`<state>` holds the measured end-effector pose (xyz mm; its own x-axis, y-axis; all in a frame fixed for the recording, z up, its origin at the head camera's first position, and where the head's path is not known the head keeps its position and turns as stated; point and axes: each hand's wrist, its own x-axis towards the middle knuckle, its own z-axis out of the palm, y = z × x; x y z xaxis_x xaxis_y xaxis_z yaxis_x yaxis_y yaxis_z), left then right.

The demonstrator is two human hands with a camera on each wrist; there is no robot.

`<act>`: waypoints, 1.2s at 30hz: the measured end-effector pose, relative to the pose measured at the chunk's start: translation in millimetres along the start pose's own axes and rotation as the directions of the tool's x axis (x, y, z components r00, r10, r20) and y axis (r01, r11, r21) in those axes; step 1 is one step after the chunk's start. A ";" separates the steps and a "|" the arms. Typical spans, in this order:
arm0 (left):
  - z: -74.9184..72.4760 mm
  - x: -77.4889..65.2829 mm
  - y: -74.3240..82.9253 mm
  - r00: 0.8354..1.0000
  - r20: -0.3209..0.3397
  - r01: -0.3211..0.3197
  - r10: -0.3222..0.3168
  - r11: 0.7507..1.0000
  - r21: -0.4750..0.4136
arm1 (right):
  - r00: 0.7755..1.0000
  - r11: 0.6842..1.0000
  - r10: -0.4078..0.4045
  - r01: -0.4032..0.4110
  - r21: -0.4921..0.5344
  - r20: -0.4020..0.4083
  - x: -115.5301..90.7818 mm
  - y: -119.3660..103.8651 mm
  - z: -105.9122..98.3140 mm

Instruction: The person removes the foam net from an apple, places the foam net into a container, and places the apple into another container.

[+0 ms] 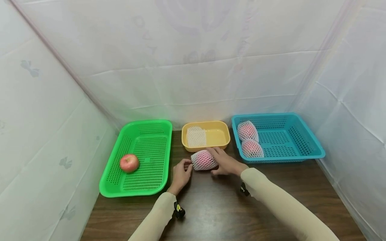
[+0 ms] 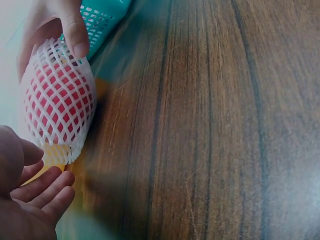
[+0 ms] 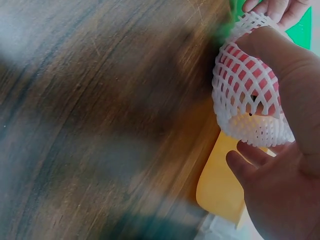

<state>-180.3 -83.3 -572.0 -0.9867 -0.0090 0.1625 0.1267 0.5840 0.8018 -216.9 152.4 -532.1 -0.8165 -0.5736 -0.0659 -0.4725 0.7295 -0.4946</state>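
An apple in a white foam net (image 1: 204, 160) lies on its side on the table, between both hands. My right hand (image 1: 225, 163) holds its right end. In the right wrist view, the right thumb (image 3: 265, 47) lies along the net and the fingers curl near the net's loose end. At the left end is my left hand (image 1: 181, 174), its thumb and fingers loosely bent and spread by the net's edge (image 2: 57, 155). Whether those fingertips touch the net is hard to see. Red apple skin shows through the mesh.
A green basket (image 1: 104, 180) at left holds one bare apple (image 1: 129, 163). Behind the hands, a yellow tray (image 1: 218, 134) contains a flat foam net (image 1: 196, 136). Two netted apples (image 1: 252, 148) sit in the blue basket (image 1: 313, 147) at right. White sheeting (image 1: 187, 83) surrounds the wooden table (image 1: 217, 207).
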 end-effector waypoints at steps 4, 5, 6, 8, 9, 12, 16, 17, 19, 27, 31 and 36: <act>0.7 2.0 -1.3 1.000 -0.020 0.002 -0.002 1.000 -0.004 | 1.000 1.000 -0.008 0.009 0.010 -0.025 -3.7 1.0 -0.8; 0.7 2.6 -1.3 1.000 -0.026 0.000 0.000 1.000 0.001 | 0.999 1.000 -0.012 0.012 0.009 -0.031 -4.6 1.6 -0.8; 0.8 3.1 -1.2 0.999 -0.032 -0.004 0.004 1.000 0.006 | 0.999 1.000 -0.013 0.013 0.013 -0.037 -5.5 2.3 -0.8; 1.0 4.4 -1.1 0.999 -0.042 -0.007 0.007 1.000 0.018 | 0.999 1.000 -0.014 0.014 0.016 -0.050 -7.3 4.1 -0.7; 1.2 5.2 -1.2 0.999 -0.048 -0.008 0.009 1.000 0.023 | 0.999 1.000 -0.012 0.013 0.015 -0.052 -8.3 5.1 -0.6; 1.4 7.1 -1.2 0.998 -0.068 -0.007 0.008 1.000 0.021 | 0.998 1.000 -0.004 0.005 0.015 -0.060 -11.0 8.0 -0.5; 2.7 9.0 -0.3 0.996 -0.089 -0.010 0.007 0.999 -0.030 | 0.998 1.000 0.014 -0.013 0.026 -0.060 -14.7 10.8 -0.6; 3.3 9.3 0.2 0.996 -0.094 -0.014 0.009 0.999 -0.050 | 0.998 0.999 0.025 -0.023 0.031 -0.056 -15.4 11.4 -0.7; 4.6 10.1 1.9 0.995 -0.100 -0.031 0.022 0.995 -0.094 | 0.998 0.998 0.042 -0.040 0.040 -0.055 -17.0 12.4 -0.5; 10.3 13.8 9.4 0.995 -0.077 -0.077 0.061 0.972 -0.224 | 0.995 0.996 0.086 -0.084 0.040 -0.056 -22.0 17.1 3.0; 12.4 15.0 11.3 0.997 -0.058 -0.066 0.053 0.967 -0.247 | 0.994 0.997 0.075 -0.072 0.032 -0.083 -23.7 19.0 3.8; 14.7 16.4 11.4 0.995 -0.036 -0.096 0.090 0.957 -0.274 | 0.993 0.996 0.086 -0.083 0.030 -0.086 -26.2 18.3 1.6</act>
<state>-196.5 -64.8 -568.6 -0.9669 0.0139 0.2548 0.2444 0.3372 0.9091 -203.6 180.2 -540.9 -0.8794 -0.4748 -0.0332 -0.3928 0.7633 -0.5129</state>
